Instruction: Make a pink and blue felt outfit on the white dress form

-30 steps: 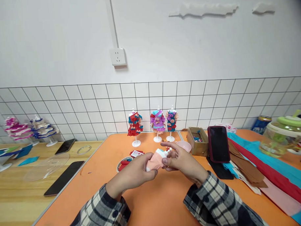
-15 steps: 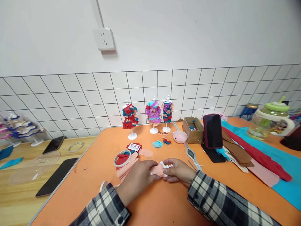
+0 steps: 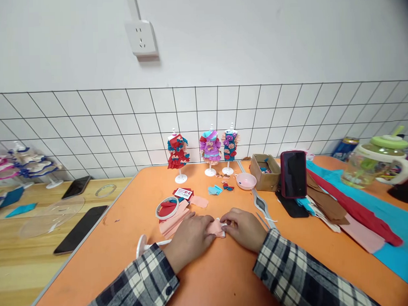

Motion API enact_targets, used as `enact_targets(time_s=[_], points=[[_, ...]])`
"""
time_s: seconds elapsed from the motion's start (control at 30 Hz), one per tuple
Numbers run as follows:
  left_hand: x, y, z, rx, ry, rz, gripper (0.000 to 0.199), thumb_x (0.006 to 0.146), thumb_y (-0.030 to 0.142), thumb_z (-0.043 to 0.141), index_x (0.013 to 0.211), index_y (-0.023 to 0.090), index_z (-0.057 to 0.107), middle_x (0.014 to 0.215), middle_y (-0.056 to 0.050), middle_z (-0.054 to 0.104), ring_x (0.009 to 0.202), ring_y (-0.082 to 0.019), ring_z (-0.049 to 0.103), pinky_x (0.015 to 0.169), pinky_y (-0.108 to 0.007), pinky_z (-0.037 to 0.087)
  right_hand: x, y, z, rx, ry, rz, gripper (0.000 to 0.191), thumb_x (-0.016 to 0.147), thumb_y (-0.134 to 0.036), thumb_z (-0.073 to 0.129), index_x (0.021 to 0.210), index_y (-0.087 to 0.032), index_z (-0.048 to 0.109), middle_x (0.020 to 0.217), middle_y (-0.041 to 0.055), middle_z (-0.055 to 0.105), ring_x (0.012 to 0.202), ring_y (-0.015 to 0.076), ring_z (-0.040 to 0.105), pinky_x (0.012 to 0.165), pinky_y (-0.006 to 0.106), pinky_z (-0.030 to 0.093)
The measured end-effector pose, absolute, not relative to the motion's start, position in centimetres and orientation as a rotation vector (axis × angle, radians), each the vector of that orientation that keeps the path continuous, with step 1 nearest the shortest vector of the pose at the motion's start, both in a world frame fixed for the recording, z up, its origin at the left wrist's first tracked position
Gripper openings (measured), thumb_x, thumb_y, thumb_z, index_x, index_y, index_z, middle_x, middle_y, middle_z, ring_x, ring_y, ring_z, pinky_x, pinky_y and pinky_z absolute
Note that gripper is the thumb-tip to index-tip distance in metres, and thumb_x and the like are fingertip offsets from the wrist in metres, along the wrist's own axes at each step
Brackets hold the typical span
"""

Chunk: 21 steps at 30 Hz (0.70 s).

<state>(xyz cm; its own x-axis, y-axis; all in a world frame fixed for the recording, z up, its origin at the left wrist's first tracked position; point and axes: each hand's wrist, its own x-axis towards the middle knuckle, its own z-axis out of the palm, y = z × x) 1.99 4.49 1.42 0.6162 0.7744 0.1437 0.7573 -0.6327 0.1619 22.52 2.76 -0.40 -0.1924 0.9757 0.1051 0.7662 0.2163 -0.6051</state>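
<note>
Moved: pink piece [image 3: 214,228] has gone down towards the orange worktop [image 3: 208,282] since the first shot, and both hands came down with it; more of the white stand [image 3: 141,246] shows now too.
Hands: left hand [image 3: 192,238] and right hand [image 3: 245,228] are close together, one at each end, fingertips pinched on the pink piece.
Pink piece: near the middle of the orange worktop, low between the hands. Can't really tell if it's touching down.
Direction: long axis goes roughly left to right, white end over by the right hand, rest partly hidden by fingers.
Orange worktop: smooth, pretty busy, pale edging down the left side. A wooden worktop [image 3: 27,270] sits beside it with a couple of dark phones on top.
Room: plain white wall [image 3: 253,39] up top, white tiles [image 3: 185,100] with dark lines below, plus a white socket [image 3: 141,38].
Writing: red packet [image 3: 183,194] has a white label, but the print's too small to read. Blue can [image 3: 346,149] at the right, brand not readable either.
Dress stands: three little ones by the tiles, red [image 3: 179,151], purple [image 3: 210,146] and teal [image 3: 230,145], all upright.
</note>
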Motion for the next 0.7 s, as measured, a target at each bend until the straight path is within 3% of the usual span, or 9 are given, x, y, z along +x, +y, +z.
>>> enact_targets(time_s=[0.13,0.27,0.43,0.57,0.7], points=[[2.0,4.3,1.2,2.719,1.259,0.363,0.023,0.087,0.033,0.057,0.107,0.022,0.060,0.096,-0.005,0.072,0.085,-0.026,0.063,0.070,-0.033,0.042,22.1,2.7,-0.8,-1.562,-2.147,0.470,0.011,0.083,-0.023,0.059,0.083,-0.023,0.070,0.086,0.0003,0.068,0.082,0.0141,0.062,0.072,0.023,0.040],[1.8,4.1,1.1,2.783,1.169,0.370,0.019,0.090,0.021,0.050,0.106,0.024,0.060,0.130,-0.007,0.060,0.100,-0.025,0.064,0.083,-0.036,0.045,22.5,2.6,-0.3,-1.571,-2.167,0.437,0.012,0.084,-0.024,0.059,0.084,-0.023,0.071,0.088,0.0005,0.069,0.083,0.0152,0.063,0.071,0.025,0.040],[1.5,3.6,1.1,2.811,1.131,0.408,0.025,0.090,0.020,0.053,0.115,0.024,0.056,0.119,-0.006,0.066,0.103,-0.025,0.063,0.091,-0.042,0.042,24.6,2.1,1.2,-1.624,-2.099,0.322,0.020,0.088,-0.028,0.052,0.096,-0.025,0.069,0.092,0.0010,0.071,0.084,0.0164,0.064,0.073,0.027,0.041],[1.3,3.3,0.9,2.811,1.129,0.505,0.043,0.086,0.022,0.061,0.127,0.022,0.050,0.126,-0.007,0.063,0.112,-0.025,0.059,0.096,-0.043,0.041,28.3,1.8,1.9,-1.781,-1.988,0.202,0.023,0.090,-0.033,0.048,0.094,-0.026,0.069,0.096,0.0004,0.072,0.085,0.0175,0.065,0.072,0.028,0.041],[1.3,2.6,0.9,2.855,1.097,0.613,0.043,0.085,0.026,0.062,0.127,0.023,0.050,0.128,-0.008,0.061,0.118,-0.027,0.055,0.106,-0.050,0.031,33.5,1.5,1.5,-2.039,-1.857,0.132,0.027,0.090,-0.037,0.044,0.091,-0.025,0.068,0.095,0.0023,0.071,0.084,0.0197,0.065,0.067,0.028,0.040]])
